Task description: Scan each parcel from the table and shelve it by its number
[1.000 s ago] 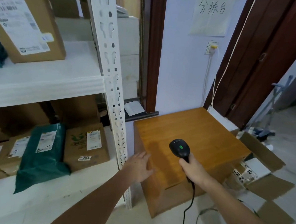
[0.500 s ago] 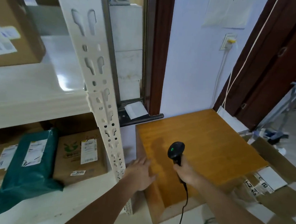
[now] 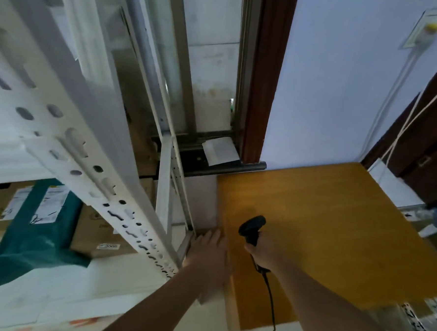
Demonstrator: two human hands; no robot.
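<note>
Gripping the barcode scanner [image 3: 251, 227] by its handle, my right hand [image 3: 263, 251] hovers over the wooden table [image 3: 336, 223]; my left hand [image 3: 208, 251] lies flat-fingered at its edge. Parcels: green mailer [image 3: 37, 231] on the shelf [image 3: 51, 295].

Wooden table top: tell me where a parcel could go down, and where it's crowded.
The wooden table top is bare from the scanner in the right hand back to the wall. The left hand rests at its near left edge. The shelf behind the green parcel is crowded.
</note>
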